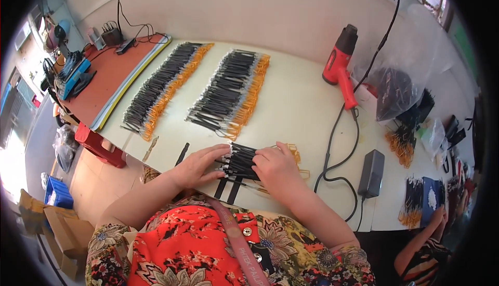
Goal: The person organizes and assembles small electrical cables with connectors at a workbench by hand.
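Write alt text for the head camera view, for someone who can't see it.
Both hands, left hand and right hand, press on a small bundle of black wires at the near edge of a pale table. Two long rows of wires lie behind it, with a red heat gun to the right.

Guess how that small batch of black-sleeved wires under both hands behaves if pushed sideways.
The batch of black-sleeved wires probably fans apart, since it lies as loose strands. Likely light and bendy, being thin. The left hand and right hand pressing flat suggest it shifts easily.
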Available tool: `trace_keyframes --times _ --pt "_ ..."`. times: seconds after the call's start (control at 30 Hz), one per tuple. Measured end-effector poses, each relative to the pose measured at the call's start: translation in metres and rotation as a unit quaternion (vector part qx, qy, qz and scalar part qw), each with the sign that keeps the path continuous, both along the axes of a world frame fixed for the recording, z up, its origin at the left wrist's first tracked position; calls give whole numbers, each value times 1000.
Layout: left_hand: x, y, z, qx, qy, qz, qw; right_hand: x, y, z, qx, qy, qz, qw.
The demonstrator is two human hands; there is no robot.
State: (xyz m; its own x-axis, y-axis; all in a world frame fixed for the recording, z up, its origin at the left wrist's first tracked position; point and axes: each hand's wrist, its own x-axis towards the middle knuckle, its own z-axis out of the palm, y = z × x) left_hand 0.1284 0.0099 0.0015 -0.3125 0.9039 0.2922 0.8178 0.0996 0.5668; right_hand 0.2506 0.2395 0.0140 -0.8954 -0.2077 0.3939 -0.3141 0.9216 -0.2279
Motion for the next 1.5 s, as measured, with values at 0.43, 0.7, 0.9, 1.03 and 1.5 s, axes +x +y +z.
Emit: trace_keyframes --times 0.43,0.7,0.9,1.03,1.5 --pt "0 -4 -5 74 -8 16 997 -4 0 3 -24 20 -9 999" --pt "-9 -5 -12 145 -89 28 985 -17 -1 6 37 2 -18 999" --pt "-10 -3 -14 102 -150 32 983 -18 -2 1 -10 -10 -56 998" --pt "-11 -5 -13 78 -261 50 961 -16 -5 12 7 -32 -64 997" --pt "-26 -14 3 230 -509 8 829 -18 -64 58 -46 42 -107 992"
